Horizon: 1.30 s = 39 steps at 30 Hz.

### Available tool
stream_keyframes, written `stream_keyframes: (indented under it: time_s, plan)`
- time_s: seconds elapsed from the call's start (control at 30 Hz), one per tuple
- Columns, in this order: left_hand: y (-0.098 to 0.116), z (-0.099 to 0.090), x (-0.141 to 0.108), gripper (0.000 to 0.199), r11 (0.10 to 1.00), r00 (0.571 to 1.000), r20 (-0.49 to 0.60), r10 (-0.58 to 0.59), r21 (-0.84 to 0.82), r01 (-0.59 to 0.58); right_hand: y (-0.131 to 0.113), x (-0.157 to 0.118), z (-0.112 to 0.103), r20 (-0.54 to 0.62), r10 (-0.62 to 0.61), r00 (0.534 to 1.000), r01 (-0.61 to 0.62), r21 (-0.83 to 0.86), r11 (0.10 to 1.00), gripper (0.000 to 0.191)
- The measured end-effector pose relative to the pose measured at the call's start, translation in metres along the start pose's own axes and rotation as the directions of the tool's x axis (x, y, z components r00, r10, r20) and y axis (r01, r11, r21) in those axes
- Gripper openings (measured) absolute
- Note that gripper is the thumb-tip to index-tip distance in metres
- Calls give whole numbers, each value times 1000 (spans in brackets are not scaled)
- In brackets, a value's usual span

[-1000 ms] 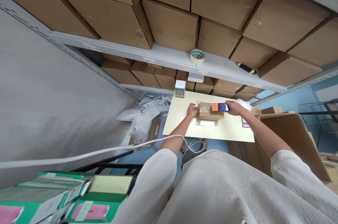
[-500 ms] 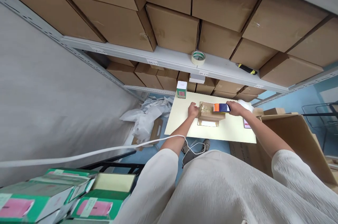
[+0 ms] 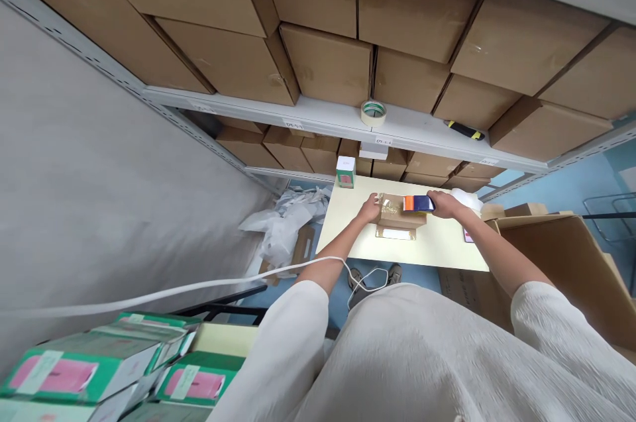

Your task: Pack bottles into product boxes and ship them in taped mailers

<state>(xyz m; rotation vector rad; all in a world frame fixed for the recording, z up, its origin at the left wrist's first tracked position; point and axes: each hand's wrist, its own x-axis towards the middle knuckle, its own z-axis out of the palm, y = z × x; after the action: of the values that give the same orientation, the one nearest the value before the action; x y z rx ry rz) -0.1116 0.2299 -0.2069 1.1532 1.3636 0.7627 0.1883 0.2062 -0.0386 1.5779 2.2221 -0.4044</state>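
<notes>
A small cardboard box (image 3: 401,218) with shiny tape across its left end sits on the pale yellow tabletop (image 3: 342,234). My left hand (image 3: 370,208) is at the box's left end, its fingers curled against the edge. In my right hand (image 3: 442,203) is a blue and orange tape dispenser (image 3: 416,203), its orange end lying over the top of the box. Just in front of the box is a flat cardboard piece with a white label (image 3: 396,234). The fingertips of both hands are partly hidden.
A green and white carton (image 3: 346,172) stands at the table's back left. On the shelf edge lie a tape roll (image 3: 373,113) and a utility knife (image 3: 464,130). A white cable (image 3: 199,286) crosses near my left forearm. At right is a large open carton (image 3: 561,263).
My left hand has moved slightly right, closer against the box's end. The tape dispenser stays over the box in my right hand. The whole view has shifted a little.
</notes>
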Motion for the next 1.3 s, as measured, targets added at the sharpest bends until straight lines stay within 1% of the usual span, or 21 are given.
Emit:
stream_keyframes:
  time_s: [0.07,0.1,0.13,0.17,0.23,0.3,0.37,0.43,0.63,0.83,0.93,1.0,1.1,1.2,1.3]
  plan:
    - [8,1,-2,86,988,990,111,82,122,-96,1,0,1,-3,-1,1000,1,7,1000,32]
    - [12,3,-3,98,964,973,188,135,202,-172,0,0,1,-6,-1,1000,1,11,1000,32]
    - [16,5,-4,110,922,947,263,186,287,-261,0,0,1,-7,1,1000,-1,14,1000,32]
    - [20,7,-4,121,864,917,337,212,374,-337,0,-1,1,-9,2,1000,-2,18,1000,32]
    - [25,12,-5,137,733,869,456,193,521,-437,-1,-2,0,-5,7,1000,-7,19,1000,32]
    - [27,15,-4,142,630,848,512,138,615,-474,-2,-3,-2,4,11,1000,-11,9,1000,33]
    - [27,17,-2,138,563,847,519,114,669,-485,-3,-4,-4,18,10,1000,-10,-4,1000,33]
    - [27,16,-1,132,523,853,508,117,699,-488,-3,-5,-7,32,5,999,-4,-13,1000,32]
    - [36,16,-5,120,451,853,500,146,734,-508,5,-8,-8,88,-18,996,21,-36,999,37]
    - [45,20,-8,115,436,856,499,136,745,-504,19,-8,-1,111,-38,993,43,-45,998,43]
    - [45,22,-7,112,449,856,496,145,738,-504,23,-8,1,111,-42,993,45,-28,999,42]
    - [45,22,-7,109,441,859,491,145,745,-500,28,-8,2,108,-46,993,46,-3,999,41]
    - [42,18,-9,107,423,870,475,135,766,-484,40,-12,6,120,-38,992,39,-3,999,42]
    - [39,11,-12,107,433,875,464,141,766,-476,55,-18,15,142,-29,989,36,-48,998,45]
    - [38,6,-14,107,441,878,460,132,767,-467,70,-22,22,139,-32,990,42,-72,997,46]
